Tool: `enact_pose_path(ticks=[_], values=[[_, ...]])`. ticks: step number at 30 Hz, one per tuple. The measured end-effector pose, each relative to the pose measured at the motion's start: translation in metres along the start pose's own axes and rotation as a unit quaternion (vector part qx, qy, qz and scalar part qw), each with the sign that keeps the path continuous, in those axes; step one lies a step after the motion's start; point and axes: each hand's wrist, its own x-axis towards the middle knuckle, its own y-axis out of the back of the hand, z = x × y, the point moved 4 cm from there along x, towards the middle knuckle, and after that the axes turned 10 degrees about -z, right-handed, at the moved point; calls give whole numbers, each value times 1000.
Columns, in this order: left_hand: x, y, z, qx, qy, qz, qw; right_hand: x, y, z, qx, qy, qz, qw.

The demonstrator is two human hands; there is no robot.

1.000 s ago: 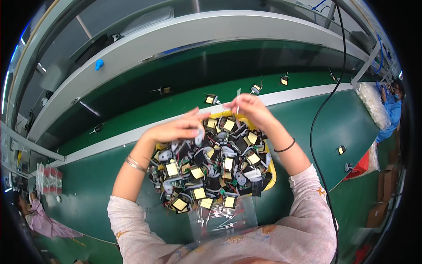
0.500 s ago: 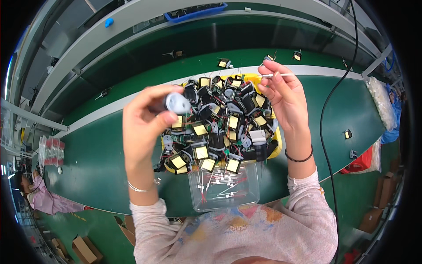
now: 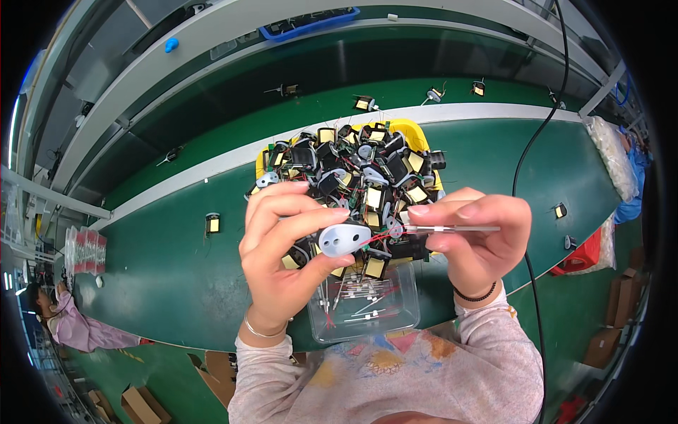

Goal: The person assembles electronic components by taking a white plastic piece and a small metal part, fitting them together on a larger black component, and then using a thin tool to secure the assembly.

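Observation:
Between the thumb and fingertips of my left hand (image 3: pixel 279 244) is a small part with a light grey oval cap (image 3: pixel 344 240), its holed face turned toward me. My right hand (image 3: pixel 491 240) pinches a thin white cable lead (image 3: pixel 462 229) whose red wires reach over to the cap. Whether the wire ends have entered a hole is too small to tell. Beneath both hands, a yellow bin (image 3: pixel 409 132) is heaped with similar black parts bearing yellow pads and grey caps. Nearer to me, a clear plastic box (image 3: pixel 407 314) holds several white leads with red wires.
A black cable (image 3: pixel 528 162) runs down past my right arm. Loose parts (image 3: pixel 212 223) lie on the green bench, with others along the back strip. Bundled leads (image 3: pixel 86 245) stand at far left, near another person (image 3: pixel 85 321). A red bin (image 3: pixel 580 256) is at right.
Both hands have come together and nearer to me. The capped part has turned its holed face toward me, and the lead's red wires now meet it.

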Motion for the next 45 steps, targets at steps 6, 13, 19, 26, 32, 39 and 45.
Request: enact_pose_path(ticks=[6,13,19,26,32,39,45], values=[[1,5,-1,-102,-3,-81,991,9,-1,8,-165,-7,-29,986],[0,-15,-2,-176,49,-197,963,5,-15,18,-80,30,-109,990],[2,-15,-2,-183,42,-173,967,9,-9,27,-5,7,-114,993],[7,-12,1,-72,1,-178,981,1,11,18,83,-37,4,996],[3,-17,-6,-73,22,-70,995,-6,3,-18,-156,73,6,985],[1,-18,-2,-11,-21,-53,998,-6,-9,-30,-257,79,-72,960],[0,-20,0,13,-10,-50,999,-10,-6,-23,-249,132,-77,956]])
